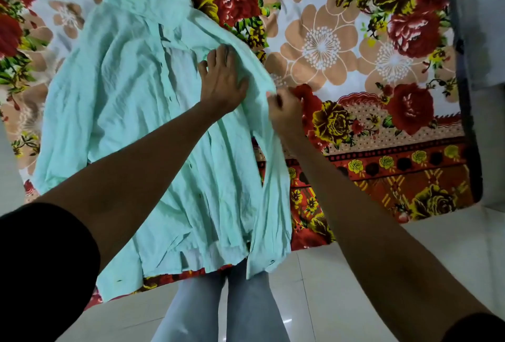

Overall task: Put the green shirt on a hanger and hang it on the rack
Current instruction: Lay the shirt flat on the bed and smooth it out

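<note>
The pale mint-green button-front cotton shirt (pixel 131 101) lies spread and crumpled across the flower-printed bedsheet (pixel 355 49), its collar at the far end and its hem hanging over the near edge of the sheet. On the shirt's right front panel the left hand (pixel 222 79) rests with fingers straight and spread, pressing flat on the cloth and gripping nothing. Just right of it, at the shirt's right edge, the right hand (pixel 285 115) pinches a fold of the fabric between thumb and curled fingers, lifting that side so the sleeve below hangs loose toward the floor. The cloth is thin and wrinkled, with small dark buttons along the placket. The sheet beneath the shirt carries big red roses, yellow roses and tan blossoms on white, with a red patterned border at its near edge. Below the shirt's hem are glossy white floor tiles (pixel 341 273) and the person's grey-blue jeans (pixel 226 309).
</note>
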The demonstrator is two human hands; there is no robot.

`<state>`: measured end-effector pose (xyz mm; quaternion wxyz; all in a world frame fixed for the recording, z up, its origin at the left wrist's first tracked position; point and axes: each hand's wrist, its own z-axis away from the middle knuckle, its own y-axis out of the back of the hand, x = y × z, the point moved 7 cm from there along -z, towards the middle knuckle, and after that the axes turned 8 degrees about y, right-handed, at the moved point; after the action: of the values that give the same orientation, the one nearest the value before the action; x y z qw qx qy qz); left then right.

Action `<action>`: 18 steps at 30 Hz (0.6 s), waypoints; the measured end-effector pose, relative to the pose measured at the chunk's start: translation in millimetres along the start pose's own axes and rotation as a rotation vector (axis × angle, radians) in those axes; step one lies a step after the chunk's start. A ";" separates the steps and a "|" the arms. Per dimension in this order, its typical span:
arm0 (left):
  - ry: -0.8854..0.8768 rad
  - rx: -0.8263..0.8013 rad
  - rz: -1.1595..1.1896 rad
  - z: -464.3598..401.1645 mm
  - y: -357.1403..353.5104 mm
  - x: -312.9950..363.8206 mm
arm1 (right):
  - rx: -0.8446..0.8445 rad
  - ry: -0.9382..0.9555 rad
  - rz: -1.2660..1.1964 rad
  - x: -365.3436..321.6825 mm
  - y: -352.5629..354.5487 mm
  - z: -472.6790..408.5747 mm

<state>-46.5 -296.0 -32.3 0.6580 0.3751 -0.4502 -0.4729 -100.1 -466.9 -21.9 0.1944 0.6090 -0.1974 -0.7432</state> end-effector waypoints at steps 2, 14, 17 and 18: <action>-0.048 -0.018 -0.003 3.3 -5.6 10.2 | 0.121 -0.025 -0.071 1.5 25.2 -19.4; -0.202 -0.237 -0.147 3.1 -51.5 63.8 | -0.191 -0.313 0.167 79.6 59.0 10.8; -0.307 -0.091 -0.015 21.4 -37.8 88.4 | 0.084 -0.344 -0.148 85.2 81.1 19.5; -0.383 -0.049 0.058 36.6 -34.6 99.1 | 0.102 -0.324 -0.150 84.6 84.8 25.1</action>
<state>-76.4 -403.0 -29.1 0.5825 0.2491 -0.5662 -0.5273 -136.1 -582.1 -42.5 0.0732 0.5035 -0.2176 -0.8329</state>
